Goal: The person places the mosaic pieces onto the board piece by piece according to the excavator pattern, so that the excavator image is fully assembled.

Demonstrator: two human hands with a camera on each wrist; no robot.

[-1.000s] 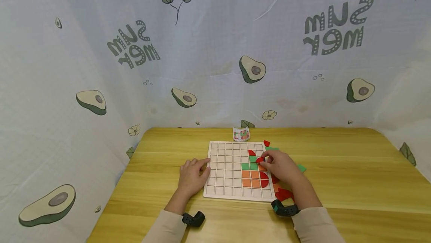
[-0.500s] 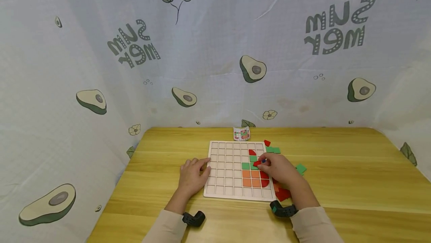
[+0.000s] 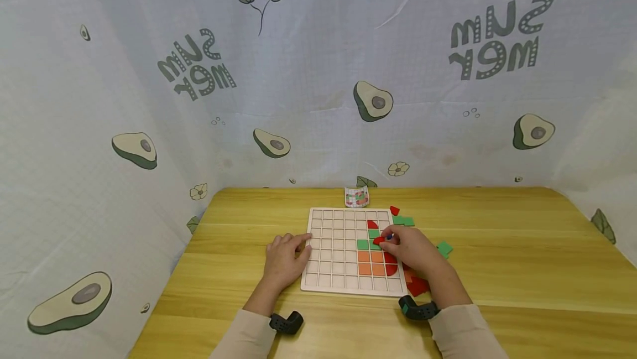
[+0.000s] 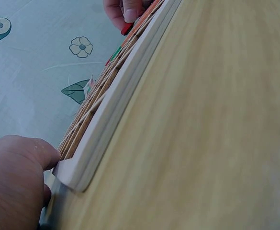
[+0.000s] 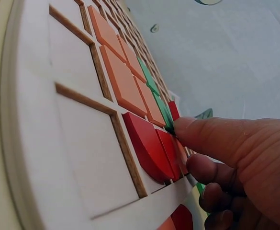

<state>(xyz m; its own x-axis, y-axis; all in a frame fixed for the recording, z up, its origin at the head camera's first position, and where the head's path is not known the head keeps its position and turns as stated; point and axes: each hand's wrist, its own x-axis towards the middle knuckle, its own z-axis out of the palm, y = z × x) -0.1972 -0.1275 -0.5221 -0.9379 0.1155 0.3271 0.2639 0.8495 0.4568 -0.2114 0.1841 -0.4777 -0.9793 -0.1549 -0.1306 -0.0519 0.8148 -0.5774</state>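
Observation:
My right hand [image 3: 412,247] pinches a small red rounded tile [image 3: 379,241] between thumb and fingertips, over the right side of a wooden grid board [image 3: 330,248]. In the right wrist view a red edge of that tile shows just past the thumb [image 5: 211,136]. Green tiles [image 3: 363,244] and orange tiles [image 3: 365,263] fill several cells beside it, with two red quarter-circle tiles [image 3: 391,269] at their right. Another red quarter tile [image 3: 372,224] sits farther back. My left hand [image 3: 285,259] rests at the board's left edge, its fingertips touching the rim [image 4: 77,172].
A small card with a coloured grid pattern [image 3: 356,197] stands behind the board. Loose green tiles [image 3: 444,249] and red tiles [image 3: 419,286] lie along the board's right side, partly hidden under the right arm. A printed cloth [image 3: 318,71] hangs behind the table.
My right hand has moved slightly left with the red tile, from the right column to over the green tiles, then stayed nearly still. The left hand has not moved.

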